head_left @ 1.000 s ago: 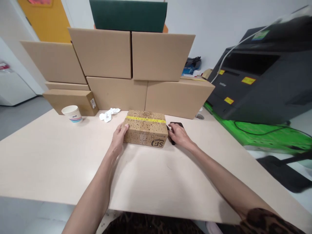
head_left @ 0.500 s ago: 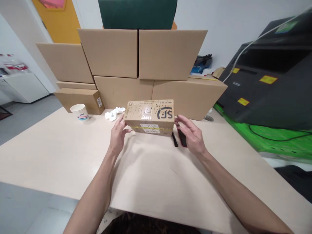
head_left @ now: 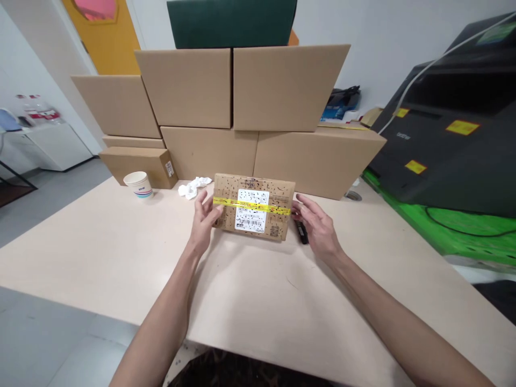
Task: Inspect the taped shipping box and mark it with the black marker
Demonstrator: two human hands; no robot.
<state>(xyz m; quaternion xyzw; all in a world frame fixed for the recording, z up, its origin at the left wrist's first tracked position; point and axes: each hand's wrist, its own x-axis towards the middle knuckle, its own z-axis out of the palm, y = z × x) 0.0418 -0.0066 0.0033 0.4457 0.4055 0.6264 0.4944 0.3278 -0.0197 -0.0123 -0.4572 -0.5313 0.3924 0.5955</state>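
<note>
A small brown parcel (head_left: pixel 226 207) with yellow tape and a white shipping label is held between my two hands, tipped up so the labelled face points at me. My left hand (head_left: pixel 204 219) presses its left end, thumb on the front face. On the other end rests my right hand (head_left: pixel 318 226), fingers spread along the side. The parcel's lower edge is at or just above the beige table (head_left: pixel 121 252). A black pen or marker (head_left: pixel 301 232) lies on the table under my right fingers.
Large cardboard boxes (head_left: pixel 242 107) are stacked in a wall right behind the parcel. A paper cup (head_left: pixel 138 184) and a crumpled white tissue (head_left: pixel 192 187) sit at the left back. A black printer (head_left: pixel 451 129) stands on a green surface to the right.
The parcel was lifted off the table and rolled toward me: first its logo side faced up, now the labelled face with yellow tape faces me. Both hands stayed at its ends.
</note>
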